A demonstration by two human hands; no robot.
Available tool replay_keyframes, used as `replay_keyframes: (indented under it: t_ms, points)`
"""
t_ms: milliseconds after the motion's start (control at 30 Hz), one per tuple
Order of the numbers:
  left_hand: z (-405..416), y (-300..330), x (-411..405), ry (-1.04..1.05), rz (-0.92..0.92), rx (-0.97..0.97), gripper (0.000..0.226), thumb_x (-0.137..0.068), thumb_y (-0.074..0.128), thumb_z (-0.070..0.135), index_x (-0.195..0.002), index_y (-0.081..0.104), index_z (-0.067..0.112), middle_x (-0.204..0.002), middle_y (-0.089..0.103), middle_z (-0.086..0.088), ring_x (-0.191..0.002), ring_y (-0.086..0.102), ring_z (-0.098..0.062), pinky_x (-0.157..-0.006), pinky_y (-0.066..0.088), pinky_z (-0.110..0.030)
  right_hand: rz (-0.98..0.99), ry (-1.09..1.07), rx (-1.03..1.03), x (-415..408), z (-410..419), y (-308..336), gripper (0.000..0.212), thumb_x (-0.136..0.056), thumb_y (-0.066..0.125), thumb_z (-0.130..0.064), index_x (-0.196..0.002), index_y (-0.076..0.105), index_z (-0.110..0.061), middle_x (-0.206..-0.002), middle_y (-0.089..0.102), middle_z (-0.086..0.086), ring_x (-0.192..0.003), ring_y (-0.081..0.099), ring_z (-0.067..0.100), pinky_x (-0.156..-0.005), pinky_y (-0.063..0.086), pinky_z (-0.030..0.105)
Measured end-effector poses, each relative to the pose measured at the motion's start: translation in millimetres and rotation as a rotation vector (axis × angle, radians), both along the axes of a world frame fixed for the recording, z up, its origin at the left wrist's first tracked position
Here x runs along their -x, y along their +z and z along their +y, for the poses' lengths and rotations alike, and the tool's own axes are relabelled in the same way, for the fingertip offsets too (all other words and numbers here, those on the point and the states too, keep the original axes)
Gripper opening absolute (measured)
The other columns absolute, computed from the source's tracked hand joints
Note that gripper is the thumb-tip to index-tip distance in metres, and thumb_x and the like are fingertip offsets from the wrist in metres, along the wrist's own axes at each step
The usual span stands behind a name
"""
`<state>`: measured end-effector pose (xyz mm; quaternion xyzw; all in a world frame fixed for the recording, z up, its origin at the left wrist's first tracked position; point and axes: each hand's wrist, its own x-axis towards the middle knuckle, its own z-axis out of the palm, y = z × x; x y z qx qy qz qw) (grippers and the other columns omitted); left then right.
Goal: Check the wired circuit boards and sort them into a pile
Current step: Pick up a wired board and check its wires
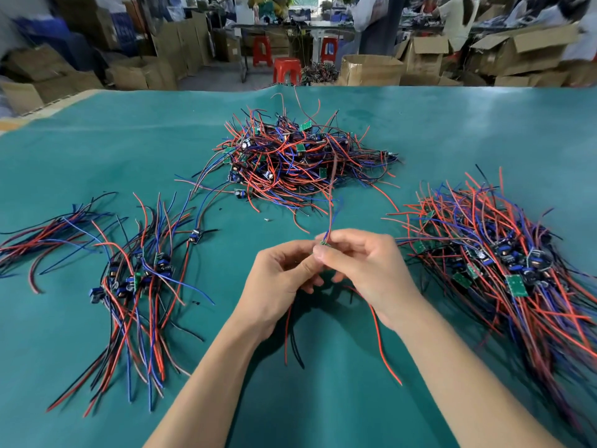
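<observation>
On the green surface [97,150] the big sorted pile [504,263] lies just right of the right hand [365,270], the nearer one. Both it and the left hand [277,279] pinch a small board [323,243], wires running upright, in a closed grip.

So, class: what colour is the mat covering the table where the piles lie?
Teal green, a plain mat, seen best in the head view.

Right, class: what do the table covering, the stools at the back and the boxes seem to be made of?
Table covering: probably a soft rubber or vinyl mat, teal and matte, since its far edge ripples. Stools: likely moulded plastic, with a glossy, uniform red. Boxes: corrugated cardboard, dull brown with folded flaps.
</observation>
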<state>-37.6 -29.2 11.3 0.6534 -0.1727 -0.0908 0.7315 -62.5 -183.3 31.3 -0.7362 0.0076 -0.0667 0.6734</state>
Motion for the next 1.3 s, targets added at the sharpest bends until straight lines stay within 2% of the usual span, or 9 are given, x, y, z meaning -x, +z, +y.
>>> replay_keyframes:
  t_ms: [167,367,467,567,700,933,1033,1133,1300]
  points:
    - [0,0,-1,-0.030,0.088,0.031,0.019,-0.097,0.057,0.002,-0.112,0.069,0.006,-0.084,0.073,-0.008,-0.070,0.067,-0.016,-0.062,0.052,-0.021,-0.007,-0.017,-0.059,1,-7,2,0.010,-0.088,0.076,-0.006,-0.086,0.080,-0.015,-0.079,0.077,0.006,-0.070,0.071,0.014,-0.064,0.054,0.021]
    - [-1,1,1,0.031,0.117,0.049,0.010,-0.095,0.062,0.008,-0.101,0.063,0.001,-0.076,0.072,-0.013,-0.061,0.066,-0.020,-0.055,0.051,-0.022,-0.108,-0.040,0.136,0,-8,1,0.010,-0.084,0.081,-0.010,-0.090,0.077,-0.016,-0.081,0.078,0.000,-0.075,0.074,0.012,-0.073,0.060,0.028]
    - [-3,1,0,0.054,0.128,0.045,0.017,-0.093,0.064,0.012,-0.102,0.061,-0.002,-0.073,0.071,-0.013,-0.058,0.065,-0.020,-0.052,0.050,-0.022,-0.115,-0.043,0.178,1,-8,2,0.016,-0.081,0.084,-0.010,-0.092,0.077,-0.018,-0.080,0.078,-0.002,-0.074,0.074,0.013,-0.076,0.059,0.023]
    - [-4,0,1,0.032,0.115,0.011,0.012,-0.095,0.063,0.014,-0.092,0.065,0.003,-0.067,0.068,-0.011,-0.052,0.063,-0.019,-0.047,0.047,-0.021,-0.134,-0.071,0.187,1,-8,2,0.014,-0.081,0.083,-0.009,-0.089,0.077,-0.018,-0.077,0.077,-0.006,-0.071,0.072,0.007,-0.071,0.056,0.019]
    - [-2,3,3,0.013,0.089,-0.065,0.020,-0.095,0.065,0.016,-0.077,0.072,0.013,-0.062,0.066,-0.009,-0.046,0.060,-0.016,-0.041,0.041,-0.017,-0.066,-0.085,-0.039,1,-13,6,0.009,-0.084,0.079,-0.002,-0.085,0.077,-0.011,-0.074,0.077,0.006,-0.066,0.070,0.014,-0.063,0.055,0.021]
    - [-2,7,6,-0.067,0.096,-0.090,0.022,-0.097,0.060,0.009,-0.081,0.076,0.010,-0.062,0.067,-0.010,-0.046,0.059,-0.018,-0.047,0.043,-0.020,0.096,-0.137,-0.414,-1,-30,14,0.012,-0.082,0.076,-0.004,-0.070,0.078,-0.008,-0.073,0.071,0.009,-0.063,0.068,0.017,-0.062,0.057,0.021]
    - [-1,8,7,-0.107,0.107,-0.073,0.023,-0.097,0.059,0.006,-0.082,0.076,0.010,-0.064,0.069,-0.012,-0.048,0.059,-0.018,-0.049,0.045,-0.020,0.131,-0.199,-0.540,-4,-38,15,0.006,-0.075,0.078,-0.008,-0.078,0.074,-0.004,-0.073,0.072,0.008,-0.063,0.069,0.015,-0.060,0.056,0.020]
    - [-1,9,7,-0.128,0.092,-0.077,0.023,-0.097,0.059,0.007,-0.081,0.076,0.010,-0.071,0.072,-0.013,-0.053,0.063,-0.019,-0.050,0.045,-0.020,0.126,-0.286,-0.611,-6,-47,19,0.006,-0.083,0.074,-0.003,-0.087,0.069,-0.001,-0.073,0.072,0.008,-0.063,0.068,0.015,-0.060,0.056,0.019]
    - [-4,8,9,-0.113,0.064,-0.115,0.018,-0.094,0.063,0.008,-0.081,0.074,0.011,-0.078,0.076,-0.012,-0.063,0.070,-0.018,-0.051,0.045,-0.019,-0.046,-0.430,-0.551,-3,-59,39,0.012,-0.088,0.071,0.001,-0.079,0.071,-0.007,-0.072,0.069,0.005,-0.064,0.066,0.016,-0.064,0.056,0.020]
